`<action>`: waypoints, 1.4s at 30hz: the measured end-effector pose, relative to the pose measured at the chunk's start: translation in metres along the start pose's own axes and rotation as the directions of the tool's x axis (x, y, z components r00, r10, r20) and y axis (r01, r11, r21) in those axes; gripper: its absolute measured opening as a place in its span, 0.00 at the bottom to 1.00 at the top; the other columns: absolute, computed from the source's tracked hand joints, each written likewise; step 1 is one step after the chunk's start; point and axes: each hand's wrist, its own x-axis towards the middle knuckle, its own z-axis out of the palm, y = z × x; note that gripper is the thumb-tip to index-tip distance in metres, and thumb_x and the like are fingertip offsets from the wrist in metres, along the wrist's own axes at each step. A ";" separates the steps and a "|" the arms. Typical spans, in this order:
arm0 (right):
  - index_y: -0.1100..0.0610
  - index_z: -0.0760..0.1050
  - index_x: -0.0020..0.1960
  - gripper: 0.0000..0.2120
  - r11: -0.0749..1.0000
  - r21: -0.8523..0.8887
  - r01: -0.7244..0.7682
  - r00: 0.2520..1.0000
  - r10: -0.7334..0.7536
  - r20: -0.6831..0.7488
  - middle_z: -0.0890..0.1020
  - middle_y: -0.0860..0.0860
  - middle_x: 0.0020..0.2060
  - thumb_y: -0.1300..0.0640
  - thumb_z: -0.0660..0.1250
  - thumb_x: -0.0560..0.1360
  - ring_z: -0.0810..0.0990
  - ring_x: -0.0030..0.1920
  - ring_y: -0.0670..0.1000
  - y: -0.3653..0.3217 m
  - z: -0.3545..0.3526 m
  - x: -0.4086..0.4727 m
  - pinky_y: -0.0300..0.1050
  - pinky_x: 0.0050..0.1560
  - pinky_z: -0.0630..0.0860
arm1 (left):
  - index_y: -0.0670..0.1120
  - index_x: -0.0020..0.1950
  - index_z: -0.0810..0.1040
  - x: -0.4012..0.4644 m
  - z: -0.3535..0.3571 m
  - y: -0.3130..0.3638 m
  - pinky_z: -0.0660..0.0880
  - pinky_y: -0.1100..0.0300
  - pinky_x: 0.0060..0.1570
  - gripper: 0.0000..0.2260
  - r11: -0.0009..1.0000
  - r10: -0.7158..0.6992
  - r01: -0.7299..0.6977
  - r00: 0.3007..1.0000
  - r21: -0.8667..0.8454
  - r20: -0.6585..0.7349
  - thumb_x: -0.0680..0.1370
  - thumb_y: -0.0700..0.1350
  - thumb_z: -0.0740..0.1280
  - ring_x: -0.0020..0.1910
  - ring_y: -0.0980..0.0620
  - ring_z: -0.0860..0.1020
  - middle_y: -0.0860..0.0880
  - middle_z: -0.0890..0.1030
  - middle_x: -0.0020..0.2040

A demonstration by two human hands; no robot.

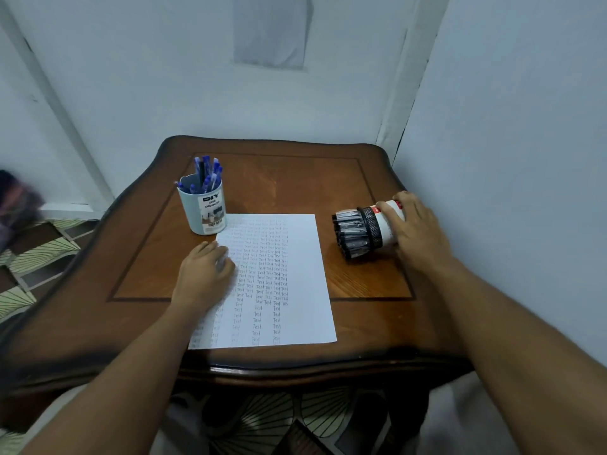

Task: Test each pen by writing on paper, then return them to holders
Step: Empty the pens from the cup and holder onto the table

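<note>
R fingers (386, 206): curled round tipped mesh holder (377, 229) w/ black pens (349, 234), right side of desk (279, 178)
L hand (205, 272): fingers relaxed, flat on paper (295, 307)
Blue holder (205, 208): upright, far left

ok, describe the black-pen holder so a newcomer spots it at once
On the brown wooden table, look right of the written-on paper sheet. The black mesh holder lies tipped on its side under the right hand, black pens pointing toward the sheet. The other holder, the pale blue cup, stands upright with blue pens.
</note>
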 end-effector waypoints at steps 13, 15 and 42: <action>0.55 0.68 0.74 0.39 0.996 0.013 -0.083 0.996 0.083 -0.028 0.65 0.62 0.71 0.61 0.79 0.67 0.67 0.69 0.65 -0.002 0.011 -0.012 0.60 0.66 0.72 | 0.37 0.63 0.80 0.004 0.007 -0.009 0.64 0.49 0.71 0.14 0.998 -0.040 0.040 0.999 -0.044 0.010 0.79 0.39 0.65 0.70 0.41 0.70 0.40 0.78 0.65; 0.55 0.67 0.75 0.39 0.995 0.013 -0.097 0.995 0.098 -0.031 0.64 0.62 0.72 0.62 0.78 0.67 0.66 0.70 0.64 -0.001 0.011 -0.012 0.59 0.68 0.70 | 0.37 0.63 0.80 0.003 0.007 -0.007 0.63 0.50 0.71 0.14 0.998 -0.037 0.037 0.999 -0.043 -0.006 0.79 0.39 0.65 0.71 0.42 0.69 0.40 0.78 0.66; 0.59 0.72 0.69 0.42 0.977 -0.212 0.006 0.997 -0.023 -0.077 0.69 0.67 0.66 0.61 0.84 0.58 0.69 0.68 0.69 0.022 0.023 0.010 0.63 0.63 0.73 | 0.39 0.64 0.79 0.003 0.005 -0.005 0.62 0.53 0.71 0.15 0.991 -0.099 0.098 0.995 -0.095 -0.006 0.79 0.39 0.64 0.73 0.44 0.68 0.42 0.76 0.69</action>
